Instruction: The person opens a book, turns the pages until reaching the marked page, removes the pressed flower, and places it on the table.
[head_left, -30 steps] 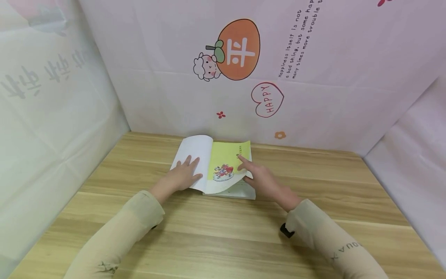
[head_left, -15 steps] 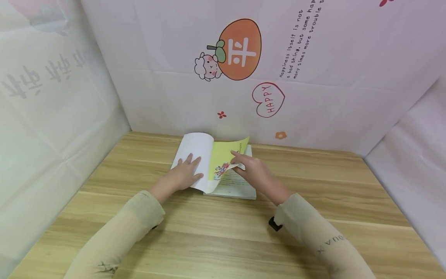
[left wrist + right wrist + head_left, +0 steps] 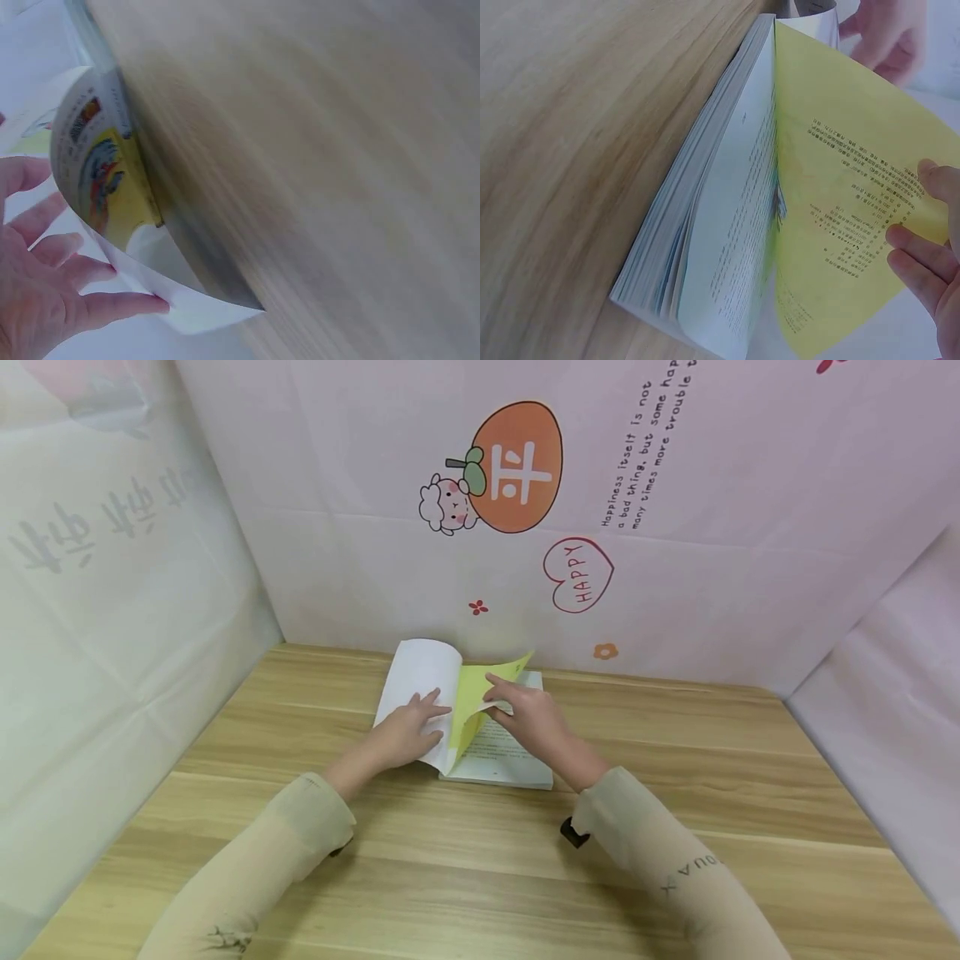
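Note:
A thick paperback book (image 3: 498,764) lies opened on the table near the back wall. My left hand (image 3: 405,731) rests on the white inside of its turned-back cover (image 3: 416,672), fingers extended. In the left wrist view the cover bends up beside these fingers, showing a colourful picture (image 3: 105,180) on its outer side. My right hand (image 3: 534,720) pinches the free edge of a yellow page (image 3: 468,689), which stands raised and curved between cover and text. Small print covers that page's underside in the right wrist view. Beneath it, a white printed page (image 3: 735,202) tops the page block.
The book sits on a wood-grain table (image 3: 450,877). Behind it rises a pale wall sheet (image 3: 360,585) with cartoon prints, and further white sheets flank both sides. A dark band (image 3: 574,832) shows at the right wrist.
My right hand has moved left, lifting the yellow page from nearly flat to upright and uncovering the printed page below. My left hand has shifted slightly right on the cover.

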Motion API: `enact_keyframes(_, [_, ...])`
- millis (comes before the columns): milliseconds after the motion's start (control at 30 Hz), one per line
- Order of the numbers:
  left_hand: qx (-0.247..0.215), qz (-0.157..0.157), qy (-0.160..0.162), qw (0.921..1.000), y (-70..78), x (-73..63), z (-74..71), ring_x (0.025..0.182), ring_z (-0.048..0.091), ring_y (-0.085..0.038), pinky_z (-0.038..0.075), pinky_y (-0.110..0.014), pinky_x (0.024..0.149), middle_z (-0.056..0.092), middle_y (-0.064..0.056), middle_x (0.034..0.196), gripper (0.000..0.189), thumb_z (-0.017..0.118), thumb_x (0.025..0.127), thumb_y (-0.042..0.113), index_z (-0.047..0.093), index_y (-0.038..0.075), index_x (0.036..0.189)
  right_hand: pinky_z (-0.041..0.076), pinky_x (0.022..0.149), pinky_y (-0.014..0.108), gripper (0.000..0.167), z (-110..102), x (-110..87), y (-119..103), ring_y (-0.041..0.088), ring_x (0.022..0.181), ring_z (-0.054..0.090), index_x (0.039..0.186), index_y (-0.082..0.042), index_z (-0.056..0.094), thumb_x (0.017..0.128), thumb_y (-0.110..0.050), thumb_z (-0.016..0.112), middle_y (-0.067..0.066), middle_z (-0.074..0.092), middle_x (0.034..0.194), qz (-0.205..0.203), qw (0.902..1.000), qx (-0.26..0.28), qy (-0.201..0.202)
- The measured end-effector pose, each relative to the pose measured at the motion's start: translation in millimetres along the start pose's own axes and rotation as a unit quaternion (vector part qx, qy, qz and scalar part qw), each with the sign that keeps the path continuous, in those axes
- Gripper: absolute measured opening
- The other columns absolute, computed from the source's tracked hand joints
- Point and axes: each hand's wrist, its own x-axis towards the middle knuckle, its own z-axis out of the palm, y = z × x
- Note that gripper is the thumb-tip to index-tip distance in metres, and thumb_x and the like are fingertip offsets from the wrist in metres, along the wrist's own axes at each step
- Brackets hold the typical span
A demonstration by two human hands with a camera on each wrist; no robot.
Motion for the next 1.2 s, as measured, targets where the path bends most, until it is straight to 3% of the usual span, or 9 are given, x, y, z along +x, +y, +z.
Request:
enact_keyframes(67, [-0.029, 0.007, 0.014, 0.9995, 0.9, -0.5, -1.4, 0.143, 0.027, -0.056, 0.029, -0.063, 0.115, 0.036, -0.023, 0.160, 0.041, 0.060, 0.101, 0.017, 0.063, 0.001, 0.138, 0.060, 0.081, 0.040, 0.014, 2, 1.4, 0, 0.028, 0.097, 0.074, 0.099, -0.006, 0.075, 0.087, -0.004, 0.082, 0.015, 0.067, 0.132, 0.000, 1.0000, -0.001, 0.001])
enact_keyframes(200, [-0.079, -0.017, 0.028, 0.9963, 3.6, -0.4, -4.0, 0.147, 0.027, -0.051, 0.028, -0.062, 0.117, 0.048, -0.017, 0.154, 0.042, 0.060, 0.103, 0.034, 0.068, 0.007, 0.134, 0.060, 0.079, 0.039, 0.013, 4, 3.9, -2, 0.027, 0.092, 0.075, 0.099, -0.006, 0.075, 0.088, -0.007, 0.082, 0.016, 0.067, 0.132, 0.003, 1.0000, -0.005, -0.003])
enact_keyframes(367, [-0.085, -0.064, 0.033, 0.9937, 14.3, 0.8, -3.3, 0.151, 0.025, -0.042, 0.021, -0.080, 0.108, 0.060, -0.012, 0.144, 0.047, 0.065, 0.096, 0.052, 0.073, 0.017, 0.126, 0.060, 0.079, 0.037, 0.013, 4, 6.2, -4, 0.027, 0.095, 0.075, 0.101, -0.007, 0.075, 0.090, -0.012, 0.081, 0.014, 0.065, 0.134, 0.017, 0.9995, -0.015, -0.023])
enact_keyframes(500, [-0.071, -0.076, 0.053, 0.9931, 23.8, 1.2, -1.4, 0.151, 0.023, -0.043, 0.011, -0.089, 0.099, 0.069, -0.008, 0.131, 0.036, 0.068, 0.096, 0.050, 0.077, 0.018, 0.111, 0.060, 0.077, 0.036, 0.014, 5, 7.7, -5, 0.027, 0.096, 0.074, 0.103, -0.008, 0.075, 0.091, -0.015, 0.080, 0.013, 0.065, 0.136, 0.026, 0.9990, -0.019, -0.033])
enact_keyframes(700, [-0.049, -0.072, 0.086, 0.9925, 30.7, 4.9, 0.6, 0.150, 0.024, -0.045, 0.010, -0.091, 0.096, 0.077, 0.003, 0.100, 0.024, 0.071, 0.097, 0.040, 0.076, 0.018, 0.095, 0.057, 0.062, 0.030, 0.015, 7, 9.8, -7, 0.019, 0.068, 0.069, 0.105, -0.009, 0.075, 0.092, -0.015, 0.079, 0.011, 0.063, 0.138, 0.025, 0.9986, -0.023, -0.040])
enact_keyframes(833, [-0.038, -0.076, 0.098, 0.9916, 34.2, 7.8, 0.6, 0.149, 0.027, -0.045, 0.011, -0.092, 0.095, 0.074, 0.006, 0.085, 0.022, 0.073, 0.097, 0.037, 0.076, 0.017, 0.088, 0.057, 0.064, 0.030, 0.016, 7, 12.0, -8, 0.016, 0.061, 0.063, 0.106, -0.008, 0.075, 0.092, -0.015, 0.080, 0.011, 0.063, 0.138, 0.018, 0.9986, -0.027, -0.042])
enact_keyframes(1100, [-0.008, -0.089, 0.108, 0.9902, 41.0, 12.6, 0.7, 0.147, 0.034, -0.042, 0.013, -0.091, 0.097, 0.070, 0.008, 0.074, 0.023, 0.077, 0.093, 0.036, 0.074, 0.017, 0.080, 0.053, 0.057, 0.026, 0.018, 7, 13.7, -9, 0.013, 0.052, 0.054, 0.107, -0.007, 0.076, 0.091, -0.013, 0.080, 0.012, 0.063, 0.138, 0.011, 0.9979, -0.036, -0.052])
enact_keyframes(1200, [-0.003, -0.092, 0.110, 0.9896, 40.6, 13.2, 1.3, 0.146, 0.037, -0.042, 0.015, -0.091, 0.096, 0.069, 0.007, 0.072, 0.022, 0.077, 0.094, 0.032, 0.074, 0.016, 0.080, 0.055, 0.058, 0.028, 0.023, 6, 12.8, -8, 0.016, 0.056, 0.061, 0.111, -0.005, 0.075, 0.090, -0.012, 0.081, 0.014, 0.064, 0.137, 0.000, 0.9988, -0.027, -0.040])
